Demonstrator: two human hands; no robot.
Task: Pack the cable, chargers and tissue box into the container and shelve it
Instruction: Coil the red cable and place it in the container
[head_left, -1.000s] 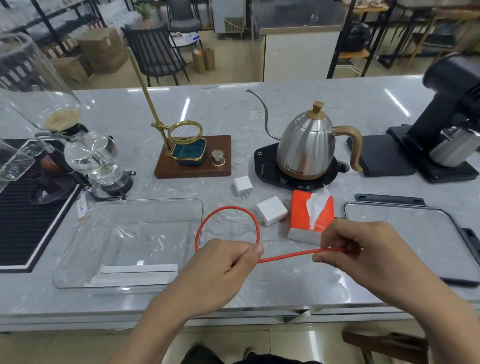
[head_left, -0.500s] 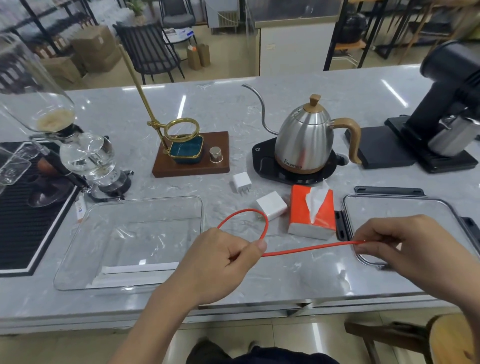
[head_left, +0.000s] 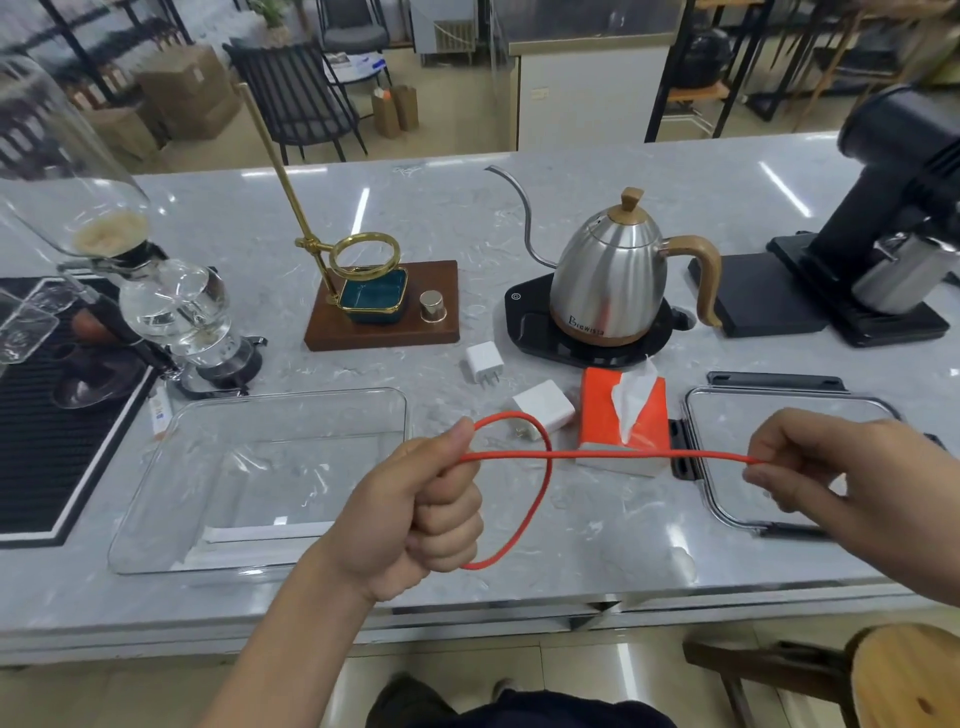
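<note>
The left hand (head_left: 415, 512), low in the centre of the frame, is clenched in a fist around the red cable (head_left: 597, 456), which loops out from the top of the fist, curves down past the knuckles and comes back in below them. From the thumb a straight run of the cable stretches across to the right hand (head_left: 852, 478) at the right edge, where thumb and forefinger pinch it; the rest of that hand is loosely curled. Both hands hold the cable up above the grey marble counter (head_left: 597, 540). Behind the taut run, just right of centre, stands the orange tissue box (head_left: 623, 415) with a white tissue poking up. Just left of it lie two white chargers, the larger one (head_left: 543, 410) nearer the loop, the smaller one (head_left: 484, 362) farther back. The clear container (head_left: 156, 512) sits at lower left of the counter, open, with only a white strip in it. Its lid (head_left: 698, 467) lies flat at the right, partly beneath the right hand. A steel kettle (head_left: 608, 280) stands behind the tissue box.
</note>
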